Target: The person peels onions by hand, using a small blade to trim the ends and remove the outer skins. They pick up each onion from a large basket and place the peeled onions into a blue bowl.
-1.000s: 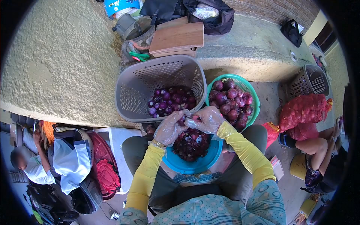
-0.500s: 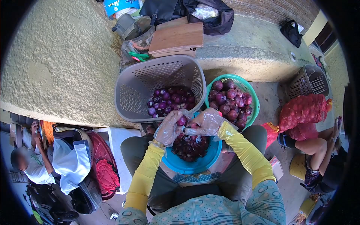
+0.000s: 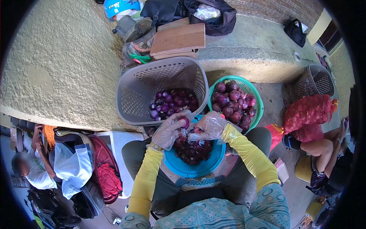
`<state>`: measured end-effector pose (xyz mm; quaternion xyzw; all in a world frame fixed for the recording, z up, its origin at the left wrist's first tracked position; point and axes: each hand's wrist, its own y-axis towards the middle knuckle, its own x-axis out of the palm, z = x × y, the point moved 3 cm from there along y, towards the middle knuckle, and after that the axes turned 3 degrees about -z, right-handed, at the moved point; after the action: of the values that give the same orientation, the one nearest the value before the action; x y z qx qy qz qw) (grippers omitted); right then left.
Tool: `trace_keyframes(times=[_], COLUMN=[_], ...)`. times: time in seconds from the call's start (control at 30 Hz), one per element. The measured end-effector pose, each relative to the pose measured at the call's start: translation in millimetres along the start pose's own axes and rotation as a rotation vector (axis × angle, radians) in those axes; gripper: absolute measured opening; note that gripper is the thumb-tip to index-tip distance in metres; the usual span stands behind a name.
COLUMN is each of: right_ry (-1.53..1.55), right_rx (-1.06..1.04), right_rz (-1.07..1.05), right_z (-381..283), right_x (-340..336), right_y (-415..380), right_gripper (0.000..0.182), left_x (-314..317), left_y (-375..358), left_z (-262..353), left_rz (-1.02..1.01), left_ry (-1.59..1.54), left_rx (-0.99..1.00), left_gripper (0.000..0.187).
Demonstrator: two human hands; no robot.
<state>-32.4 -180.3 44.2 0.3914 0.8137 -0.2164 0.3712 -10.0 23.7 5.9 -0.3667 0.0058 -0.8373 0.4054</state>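
My left hand [image 3: 170, 129], in a clear plastic glove, grips a red onion [image 3: 184, 122] above the blue basin [image 3: 217, 162]. Close on its right, my right hand [image 3: 209, 127], gloved the same way, is closed with the fingers curled toward the onion. A small pinkish-red tip [image 3: 222, 116] shows beside that hand; whatever the fingers hold is hidden. Dark onion skins [image 3: 192, 152] lie in the basin. Peeled purple onions [image 3: 167, 103] sit in the grey perforated basket [image 3: 124, 93]. Unpeeled red onions [image 3: 234, 101] fill the green colander [image 3: 259, 105].
A raised concrete ledge [image 3: 244, 53] runs behind the baskets, with wooden boards [image 3: 179, 38] and bags on it. Red mesh sacks [image 3: 309, 114] of onions lie to the right, near a seated person's leg [image 3: 320, 147]. Another person [image 3: 42, 171] sits at left beside a red bag [image 3: 108, 175].
Both hands stay over the basin. The onion in my left hand has turned slightly, and the left fingers have shifted around it. The right hand has barely moved.
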Motion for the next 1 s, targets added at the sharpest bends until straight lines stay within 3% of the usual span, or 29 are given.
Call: trace_keyframes(times=[0.17,0.4,0.47,0.6,0.67,0.73,0.87,0.93,1.0], right_ry=[-0.074,-0.061,-0.105,-0.213,-0.217,-0.18,-0.049,0.211,0.283], right_rx=[0.002,-0.062,-0.097,-0.208,-0.233,-0.25,-0.154,-0.012,-0.011], right_rz=[-0.079,0.051,0.087,0.226,0.27,0.367,0.415,0.466,0.506], right_z=[6.9,13.5,13.1,6.5,5.9,5.3,0.5,1.8,3.1], right_x=[12.8,12.4,11.8,5.4,5.1,7.7,14.4,13.3,14.0], right_y=[2.0,1.5,2.4,0.9,0.6,0.7,4.0,3.9,4.0], right_gripper=[0.061,0.067,0.069,0.064,0.06,0.047,0.04,0.039,0.043], left_x=[-4.1,-3.9,-2.6,-8.8,-9.2,-4.2,-1.4,3.3,4.1], left_y=[1.9,1.5,1.1,2.1,1.7,6.9,10.1,10.4,10.3], left_z=[-3.7,0.9,0.1,-4.0,-4.6,-8.1,-9.2,-7.7,-7.3], left_rz=[0.061,0.141,0.16,0.132,0.066,0.067,-0.014,0.017,0.048], left_ry=[-0.024,0.074,0.066,0.113,0.29,0.158,-0.211,-0.169,-0.127], left_rx=[0.014,0.057,0.051,0.071,0.126,0.129,0.078,0.088,0.097], left_gripper=[0.035,0.036,0.025,0.036,0.041,0.04,0.04,0.042,0.045])
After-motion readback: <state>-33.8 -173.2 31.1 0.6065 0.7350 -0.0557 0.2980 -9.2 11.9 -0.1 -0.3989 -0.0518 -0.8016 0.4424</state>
